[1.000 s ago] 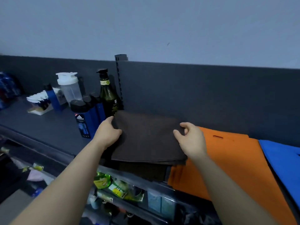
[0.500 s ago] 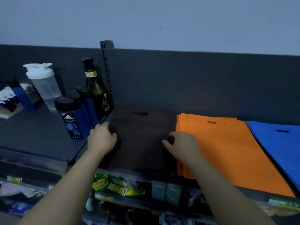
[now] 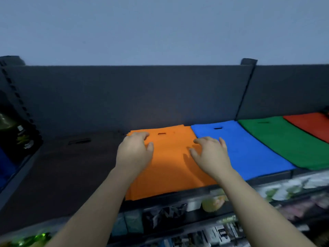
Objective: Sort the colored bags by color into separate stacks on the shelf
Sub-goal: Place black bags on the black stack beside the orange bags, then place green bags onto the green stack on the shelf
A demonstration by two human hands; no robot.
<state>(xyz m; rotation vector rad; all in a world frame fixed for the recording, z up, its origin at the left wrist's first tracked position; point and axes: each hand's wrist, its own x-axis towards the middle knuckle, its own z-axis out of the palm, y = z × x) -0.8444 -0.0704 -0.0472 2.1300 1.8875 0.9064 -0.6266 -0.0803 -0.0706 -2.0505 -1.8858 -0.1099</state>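
Two bare forearms are raised from the bottom edge of the frame toward the shelf (image 3: 267, 177), side by side and angled slightly inward. The left hand (image 3: 134, 152) is held palm down over the left edge of the orange bags (image 3: 170, 172). Its fingers are loosely bent and spread, the tips set near the stack's far left corner, and nothing is gripped. The right hand (image 3: 211, 155) is held palm down over the right part of the same stack, just beside the blue bags (image 3: 247, 148). Its fingers are fanned and relaxed, and a shadow is cast on the orange fabric beneath it; whether its fingertips are touching the fabric cannot be told. The bags are laid flat in separate stacks in a row along the shelf: dark brown bags (image 3: 71, 168) at left, then orange, blue, green bags (image 3: 288, 139) and red bags (image 3: 309, 125), the last cut off by the right edge. The brown stack is barely made out against the dark shelf. Bottles (image 3: 10, 123) at far left are dim and partly cut off, and goods (image 3: 212, 202) on the tier below are blurred
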